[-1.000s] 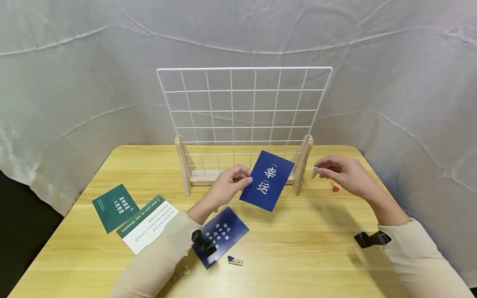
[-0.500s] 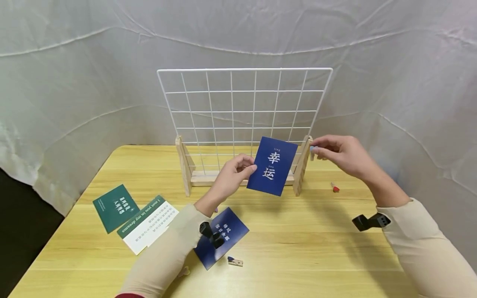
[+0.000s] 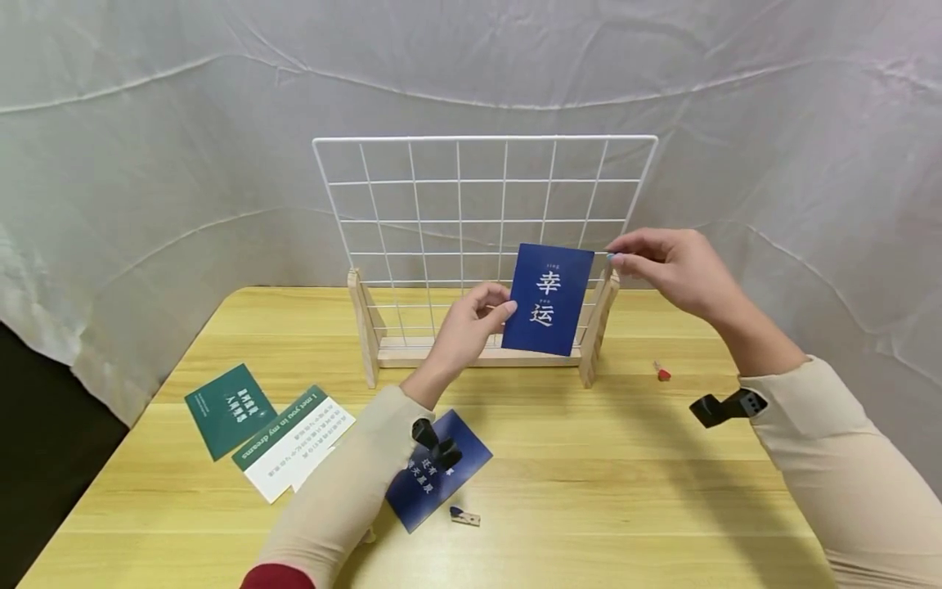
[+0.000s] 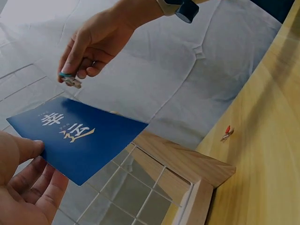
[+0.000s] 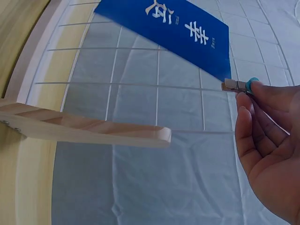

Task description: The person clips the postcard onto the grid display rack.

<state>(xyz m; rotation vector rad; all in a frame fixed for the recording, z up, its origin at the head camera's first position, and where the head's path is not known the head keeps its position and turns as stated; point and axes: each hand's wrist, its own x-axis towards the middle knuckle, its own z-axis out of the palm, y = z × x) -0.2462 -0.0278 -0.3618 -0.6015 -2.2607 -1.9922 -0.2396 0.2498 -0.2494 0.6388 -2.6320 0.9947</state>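
Note:
My left hand pinches the left edge of a blue card with white Chinese characters. The card stands nearly upright in front of the right part of a white wire grid on a wooden stand. Between thumb and fingertips, my right hand holds a small wooden clothespin with a light blue decoration. In the head view this clothespin is mostly hidden by the fingers. It is just right of the card's upper right corner; the left wrist view shows a gap between clothespin and card.
A second blue card lies under my left forearm, near a clothespin with a dark blue decoration. Green card and green-and-white card lie at the left. A red-tipped clothespin lies at the right.
My left hand has raised the blue card up and slightly right, turning it more upright. My right hand has moved up with the clothespin, closer to the card's upper right corner.

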